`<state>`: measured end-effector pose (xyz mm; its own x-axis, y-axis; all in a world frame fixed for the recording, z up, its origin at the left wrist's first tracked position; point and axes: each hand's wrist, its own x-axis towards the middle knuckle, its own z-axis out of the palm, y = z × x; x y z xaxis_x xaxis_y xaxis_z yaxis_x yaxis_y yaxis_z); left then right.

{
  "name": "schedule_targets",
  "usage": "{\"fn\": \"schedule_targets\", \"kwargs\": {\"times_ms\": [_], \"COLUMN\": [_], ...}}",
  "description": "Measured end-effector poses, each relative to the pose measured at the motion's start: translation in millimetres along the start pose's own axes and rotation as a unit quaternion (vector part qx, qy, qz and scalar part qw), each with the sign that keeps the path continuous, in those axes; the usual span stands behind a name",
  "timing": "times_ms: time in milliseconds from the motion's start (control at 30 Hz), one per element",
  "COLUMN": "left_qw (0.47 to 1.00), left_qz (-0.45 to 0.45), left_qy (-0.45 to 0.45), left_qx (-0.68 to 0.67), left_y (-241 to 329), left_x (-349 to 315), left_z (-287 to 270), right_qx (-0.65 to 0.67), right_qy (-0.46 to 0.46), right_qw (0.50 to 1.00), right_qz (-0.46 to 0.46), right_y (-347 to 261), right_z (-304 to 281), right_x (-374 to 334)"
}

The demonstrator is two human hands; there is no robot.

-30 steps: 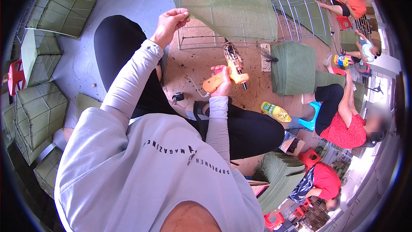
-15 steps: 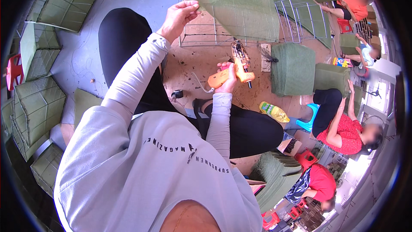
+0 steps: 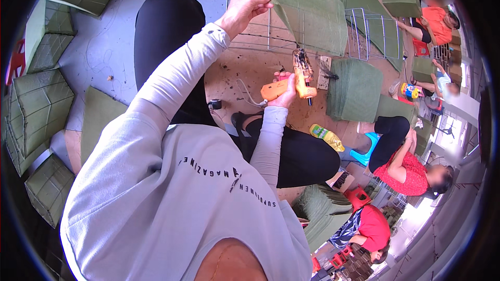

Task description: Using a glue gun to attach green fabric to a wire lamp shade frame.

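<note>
My left hand [image 3: 244, 12] pinches the near left corner of a green mesh sheet [image 3: 307, 13], fingertips pressed together. That sheet drapes over a white wire frame [image 3: 269, 31] lying in front of me. Held in my right hand [image 3: 284, 92] is an orange hot glue gun [image 3: 303, 73], its body scorched and dirty. The nozzle points away from me, up against the mesh's near edge, and a dark glue stick pokes out of the back. From the handle trails a white cord [image 3: 242, 87].
Right of the glue gun lies a stack of green mesh [image 3: 354, 91], with a yellow bottle [image 3: 326, 136] nearer me. Another wire frame [image 3: 359, 34] stands farther off. Mesh-covered frames [image 3: 44, 117] line the left side. Several people sit working at the right, one beside a blue stool [image 3: 364, 148].
The view has shifted, so most things sit a little differently. My left hand still pinches the mesh edge. The glue gun stays in my right hand, its nozzle near the mesh.
</note>
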<state>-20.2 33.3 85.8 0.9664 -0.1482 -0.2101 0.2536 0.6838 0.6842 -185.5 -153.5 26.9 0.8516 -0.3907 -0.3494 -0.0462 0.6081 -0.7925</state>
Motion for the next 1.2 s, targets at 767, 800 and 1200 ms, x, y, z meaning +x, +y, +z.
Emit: {"fn": "schedule_targets", "kwargs": {"times_ms": [767, 800, 1200], "left_qw": [1.0, 1.0, 0.999], "left_qz": [-0.005, -0.005, -0.01], "left_qy": [0.002, 0.001, 0.006], "left_qx": [0.026, 0.027, 0.041], "left_y": [1, 1, 4], "left_x": [-1, -2, -9], "left_z": [-4, -4, -11], "right_qx": [0.012, 0.013, 0.006], "right_qy": [0.01, 0.011, 0.021], "right_qw": [1.0, 1.0, 1.0], "right_qz": [0.02, 0.019, 0.011], "right_y": [7, 7, 4], "right_z": [-1, -1, 2], "right_x": [-10, -9, -6]}}
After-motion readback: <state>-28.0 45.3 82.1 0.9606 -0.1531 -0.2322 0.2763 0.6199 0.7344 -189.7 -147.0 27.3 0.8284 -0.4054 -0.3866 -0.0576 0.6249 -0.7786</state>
